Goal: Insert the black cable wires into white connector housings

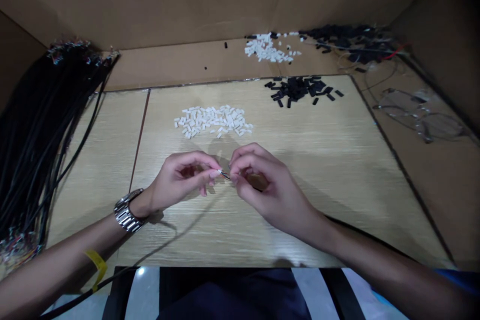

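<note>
My left hand [191, 175] is closed, thumb and forefinger pinching a tiny white piece [219, 172] at the tips of some thin coloured wires [225, 175]. My right hand [268, 180] grips those wires a little further along, its fingertips almost meeting the left ones. A black cable [369, 235] shows beyond the right forearm; its link to the wires is hidden by the hand. Just past both hands, a pile of small white pieces [215, 119] lies on the wooden board [318, 160]. Behind it to the right sits a heap of short black pieces [298, 88].
A thick bundle of black cables [33, 125] with bare wire ends fills the left side. More white pieces [268, 49] and black pieces [348, 40] lie along the cardboard wall [210, 0]. Eyeglasses [423, 115] rest at the right. A cable with yellow tape [96, 266] crosses the front edge.
</note>
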Demonstrator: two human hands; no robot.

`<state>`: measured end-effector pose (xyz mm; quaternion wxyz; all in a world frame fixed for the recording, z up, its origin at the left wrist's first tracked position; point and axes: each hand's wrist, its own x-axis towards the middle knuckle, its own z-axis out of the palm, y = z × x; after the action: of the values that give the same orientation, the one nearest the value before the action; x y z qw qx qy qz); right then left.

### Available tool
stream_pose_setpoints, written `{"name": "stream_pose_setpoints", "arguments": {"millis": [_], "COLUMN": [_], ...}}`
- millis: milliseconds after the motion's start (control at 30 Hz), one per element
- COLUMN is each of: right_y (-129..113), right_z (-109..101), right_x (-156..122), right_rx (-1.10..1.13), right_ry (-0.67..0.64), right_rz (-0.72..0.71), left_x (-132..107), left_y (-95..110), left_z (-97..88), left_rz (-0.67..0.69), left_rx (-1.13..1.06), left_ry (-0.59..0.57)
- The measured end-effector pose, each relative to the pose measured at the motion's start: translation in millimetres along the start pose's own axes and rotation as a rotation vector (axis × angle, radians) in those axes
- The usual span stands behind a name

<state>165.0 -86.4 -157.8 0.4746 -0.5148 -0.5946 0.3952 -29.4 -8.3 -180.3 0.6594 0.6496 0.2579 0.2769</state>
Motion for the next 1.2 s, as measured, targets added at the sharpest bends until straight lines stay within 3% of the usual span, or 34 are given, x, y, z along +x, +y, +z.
{"name": "stream_pose_setpoints", "arguments": {"millis": [200,300,433,567,700,1200], "right_y": [-2.1,0.3,4.7,7.6,9.6,11.6], "right_z": [-1.8,-2.9,-3.8,-3.2,-2.3,-1.7], "right_x": [1.1,-0.7,-4.3,-5.6,-5.2,-6.0], "right_rx": [0.082,-0.021,-0.233,-0.302,-0.317,-0.43], "right_ry": [-0.023,-0.023,-0.026,-0.04,-0.039,-0.054], "right_rz": [0.075,-0.011,-0.217,-0.261,-0.301,-0.4], "left_x": [0.1,1.2,7.3,15.8,20.2,22.8], "left_y": [-1.3,-1.6,1.8,9.3,12.9,16.1], "left_z": [0.6,0.6,-3.7,-12.5,-18.1,-19.5], "left_rz": [0.037,0.019,-0.093,-0.263,-0.414,-0.483], "left_rx": [-0.002,-0.016,-0.045,-0.105,-0.151,-0.215], "left_ry": [0.008,0.008,-0.069,-0.169,-0.196,-0.236]}}
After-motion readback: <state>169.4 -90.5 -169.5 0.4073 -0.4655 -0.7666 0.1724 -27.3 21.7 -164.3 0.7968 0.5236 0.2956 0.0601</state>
